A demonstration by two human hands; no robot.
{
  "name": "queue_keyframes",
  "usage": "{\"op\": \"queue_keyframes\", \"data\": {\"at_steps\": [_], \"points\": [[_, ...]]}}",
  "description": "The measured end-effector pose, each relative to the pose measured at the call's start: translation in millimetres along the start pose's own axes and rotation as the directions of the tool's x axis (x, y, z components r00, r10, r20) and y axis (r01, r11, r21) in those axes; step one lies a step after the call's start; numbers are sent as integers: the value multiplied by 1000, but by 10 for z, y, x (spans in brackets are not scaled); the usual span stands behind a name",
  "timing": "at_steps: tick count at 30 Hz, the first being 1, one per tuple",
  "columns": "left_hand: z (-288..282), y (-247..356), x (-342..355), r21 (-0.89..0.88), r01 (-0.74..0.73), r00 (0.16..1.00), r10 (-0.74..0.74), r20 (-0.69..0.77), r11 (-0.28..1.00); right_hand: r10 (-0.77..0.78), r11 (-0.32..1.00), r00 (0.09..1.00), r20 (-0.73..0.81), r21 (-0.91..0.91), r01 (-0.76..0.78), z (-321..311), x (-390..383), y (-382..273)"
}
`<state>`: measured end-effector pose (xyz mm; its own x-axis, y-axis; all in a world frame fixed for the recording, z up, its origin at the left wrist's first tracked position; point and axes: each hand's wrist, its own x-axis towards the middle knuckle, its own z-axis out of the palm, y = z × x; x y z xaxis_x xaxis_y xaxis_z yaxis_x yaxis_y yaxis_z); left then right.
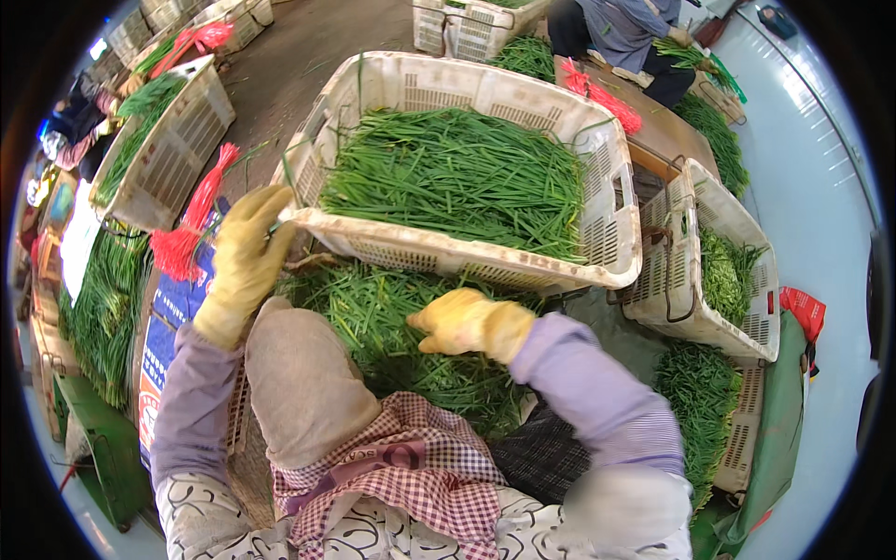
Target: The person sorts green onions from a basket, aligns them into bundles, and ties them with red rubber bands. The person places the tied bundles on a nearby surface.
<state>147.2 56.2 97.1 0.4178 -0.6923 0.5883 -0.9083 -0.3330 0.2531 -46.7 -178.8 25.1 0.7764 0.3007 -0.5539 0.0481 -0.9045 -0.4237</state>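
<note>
A large off-white slatted plastic crate (448, 245) stands in front of me, with a layer of long green chives (457, 177) in it. My left hand (245, 261), in a yellow glove, grips the crate's near left corner, with the rim between fingers and thumb. Closer to me, a heap of loose chives (373, 313) with some yellowish blades lies between the crate and my body. Over this heap is my right hand (471, 322), also yellow-gloved, its fingers stretched out to the left and apart. Nothing shows in its grasp.
Bunches of red plastic ties (191, 233) lie left of the crate, more ties (602, 98) beyond it. A smaller crate (686, 271) of greens stands at right, above cut chives (698, 401). Bundled chives (107, 313) lie far left. A co-worker (625, 37) sits at the back right.
</note>
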Motion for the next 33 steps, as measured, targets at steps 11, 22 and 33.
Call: {"op": "queue_keyframes", "data": {"at_steps": [11,22,33], "points": [[2542,824,1527,-27,-266,739,222,637,964,518,536,536,-667,741,403,-8,-1461,1172],[4313,1059,1888,115,-383,582,142,800,917,323,76,620,-715,672,736,181,-1705,1786],[4599,931,2203,241,-451,537,46,842,860,13,-83,694,-720,691,718,200,-1660,1966]]}}
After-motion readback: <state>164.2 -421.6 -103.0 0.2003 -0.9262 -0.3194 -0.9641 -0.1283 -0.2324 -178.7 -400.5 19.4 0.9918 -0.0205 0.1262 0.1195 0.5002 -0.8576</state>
